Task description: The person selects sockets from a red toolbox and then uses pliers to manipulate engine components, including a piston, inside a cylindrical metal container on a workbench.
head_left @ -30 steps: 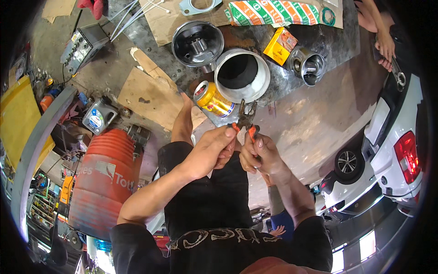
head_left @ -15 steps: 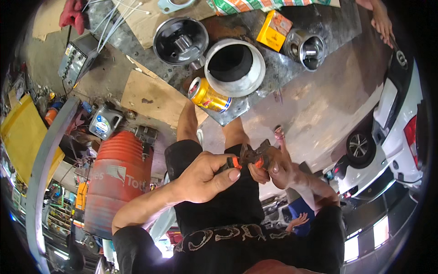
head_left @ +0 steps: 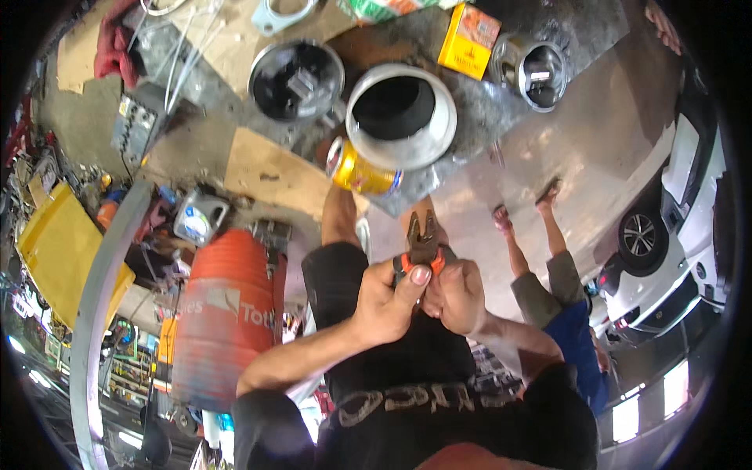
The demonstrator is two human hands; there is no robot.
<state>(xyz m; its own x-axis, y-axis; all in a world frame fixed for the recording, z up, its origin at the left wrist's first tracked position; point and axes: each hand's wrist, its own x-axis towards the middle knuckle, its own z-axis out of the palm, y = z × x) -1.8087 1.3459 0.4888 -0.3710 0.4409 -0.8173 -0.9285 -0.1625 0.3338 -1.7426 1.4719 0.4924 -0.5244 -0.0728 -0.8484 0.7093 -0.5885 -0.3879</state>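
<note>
A pair of pliers (head_left: 424, 245) with orange and black handles is in front of my body, its worn metal jaws pointing away from me and slightly parted. My left hand (head_left: 388, 304) is closed on one handle, thumb laid along it. My right hand (head_left: 457, 296) is closed round the other handle, close beside the left. Beyond the jaws, at the table's near corner, a yellow drink can (head_left: 365, 170) lies on its side against a pale metal cylinder sleeve (head_left: 448, 125). Left of the sleeve is a dark piston (head_left: 266, 72); another piston (head_left: 509, 59) lies to the right.
A yellow box (head_left: 462, 43) lies between sleeve and right piston on the metal table (head_left: 583, 31). A red drum (head_left: 227, 313) and a grey oil jug (head_left: 201, 215) stand left. On the right are a person in blue (head_left: 576, 337) and a white car (head_left: 681, 258).
My hands have come closer together. The pliers have turned so their jaws point away from me, and the handles are nearer each other. The person in blue shows more fully at right.
</note>
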